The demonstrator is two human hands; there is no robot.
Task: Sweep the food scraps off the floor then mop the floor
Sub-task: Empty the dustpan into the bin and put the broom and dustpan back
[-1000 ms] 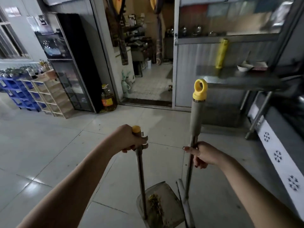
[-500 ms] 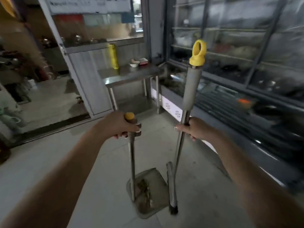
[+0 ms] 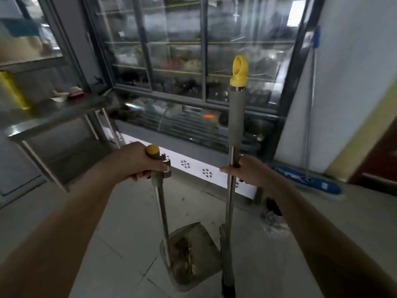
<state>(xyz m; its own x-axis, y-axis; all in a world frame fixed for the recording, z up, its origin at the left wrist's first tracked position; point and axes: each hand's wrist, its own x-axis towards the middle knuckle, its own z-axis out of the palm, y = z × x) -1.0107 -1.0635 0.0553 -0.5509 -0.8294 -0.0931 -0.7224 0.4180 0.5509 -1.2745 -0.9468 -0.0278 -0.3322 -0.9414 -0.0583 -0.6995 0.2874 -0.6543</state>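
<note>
Since scraps [image 3: 183, 251] lie in dustpan [image 3: 200, 236], sweeping judged near done. Left hand [image 3: 139, 162] fingers curl round dustpan handle; right hand [image 3: 247, 171] fingers round broom [image 3: 231, 201] pole. Next, likely: empty dustpan, fetch mop [image 3: 309, 181].

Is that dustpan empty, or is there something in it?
Not empty: brownish scraps lie in the dustpan, held by the left hand.

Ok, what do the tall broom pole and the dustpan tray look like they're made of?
The tall broom pole looks like bare polished metal, judging by its bright reflections, with a matte grey foam-like sleeve and a glossy yellow plastic ring cap. The grey dustpan tray seems smoky, semi-clear plastic, though dull metal is possible.
</note>
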